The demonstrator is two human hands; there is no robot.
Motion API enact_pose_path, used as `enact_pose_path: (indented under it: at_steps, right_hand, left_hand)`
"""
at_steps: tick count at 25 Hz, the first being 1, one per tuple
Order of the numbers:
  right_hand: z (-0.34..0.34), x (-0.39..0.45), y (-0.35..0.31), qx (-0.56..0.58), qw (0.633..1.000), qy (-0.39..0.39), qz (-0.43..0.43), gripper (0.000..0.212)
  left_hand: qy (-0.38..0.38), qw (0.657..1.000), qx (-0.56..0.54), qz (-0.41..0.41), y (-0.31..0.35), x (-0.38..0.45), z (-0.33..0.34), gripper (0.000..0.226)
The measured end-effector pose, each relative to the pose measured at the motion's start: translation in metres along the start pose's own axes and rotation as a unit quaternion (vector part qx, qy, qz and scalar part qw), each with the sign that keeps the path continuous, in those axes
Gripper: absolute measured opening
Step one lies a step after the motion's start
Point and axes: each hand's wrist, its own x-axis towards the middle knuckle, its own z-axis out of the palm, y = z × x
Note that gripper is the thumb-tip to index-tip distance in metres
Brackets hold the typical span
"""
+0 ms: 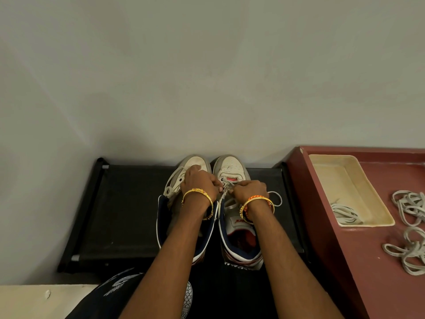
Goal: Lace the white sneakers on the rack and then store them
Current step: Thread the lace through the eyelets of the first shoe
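Both hands curled tight on the lace [226, 188] of the right sneaker [236, 212] on the rack [128, 212]. Left hand [200, 183] pinches one strand, right hand [249, 191] grips the other w/ a loop trailing right.

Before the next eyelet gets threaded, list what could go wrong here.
1. Both the left hand and the right hand pinch the lace over the right sneaker; a hard tug could pull it back out of an eyelet.
2. The sneakers sit close together on the black rack, so pulling might shove the left sneaker askew.
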Motion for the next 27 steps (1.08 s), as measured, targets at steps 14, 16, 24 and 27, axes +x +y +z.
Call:
enact_pose_path:
  at_steps: [14,16,24,27]
  right_hand:
    - [0.000,0.000,0.002,0.009,1.000,-0.026,0.012,0.027]
    - [-0.001,-0.001,0.002,-0.015,1.000,-0.015,0.010,0.032]
    - [-0.006,-0.011,-0.005,-0.047,0.998,-0.035,0.005,0.034]
    - [-0.010,-0.014,-0.005,-0.062,0.997,-0.010,-0.046,0.021]
  left_hand:
    - [-0.020,1.000,0.010,0.005,0.000,-0.001,-0.006,0.022]
    - [-0.020,1.000,0.009,0.008,0.000,-0.001,-0.006,0.022]
    - [-0.017,0.999,-0.008,0.029,-0.006,-0.001,-0.004,0.018]
    - [-0.022,0.999,-0.009,0.044,-0.009,-0.001,-0.004,0.018]
